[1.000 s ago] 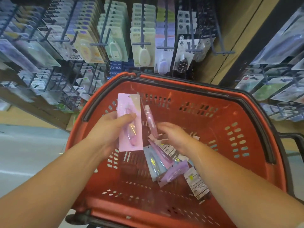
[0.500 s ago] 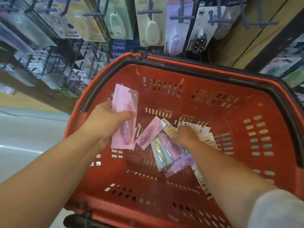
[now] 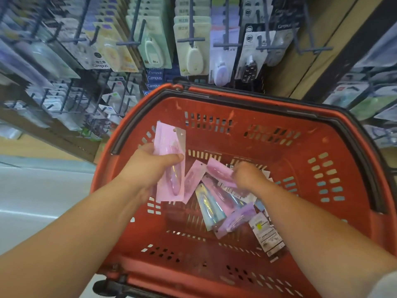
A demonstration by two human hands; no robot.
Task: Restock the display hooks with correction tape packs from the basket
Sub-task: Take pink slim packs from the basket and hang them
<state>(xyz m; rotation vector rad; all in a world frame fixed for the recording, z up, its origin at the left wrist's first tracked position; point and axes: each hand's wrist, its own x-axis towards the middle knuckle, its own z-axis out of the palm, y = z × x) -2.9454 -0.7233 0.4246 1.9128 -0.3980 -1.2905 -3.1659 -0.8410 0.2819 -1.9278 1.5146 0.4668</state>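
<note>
A red plastic basket (image 3: 322, 134) stands in front of me below the display hooks (image 3: 191, 39). My left hand (image 3: 150, 166) grips a stack of pink correction tape packs (image 3: 171, 183) over the basket's left side, thumb across the front. Down in the basket, my right hand (image 3: 249, 177) pinches another pink pack (image 3: 219, 172) by one end. Several more packs (image 3: 214, 205), pink, lilac and pale blue, lie loose on the basket floor, some face down with white barcode backs (image 3: 266, 235).
Rows of hooks carry carded correction tapes: yellow (image 3: 116, 52), green (image 3: 152, 48), cream (image 3: 193, 59), lilac (image 3: 221, 67) and black (image 3: 249, 65). One hook at the right (image 3: 315, 48) hangs bare against a wooden panel. More racks stand at far left and right; grey floor lies to the left.
My right hand dropped one pink pack onto the pile, reached lower and now pinches another pink pack. My left hand kept its stack. The view tilted down toward the basket.
</note>
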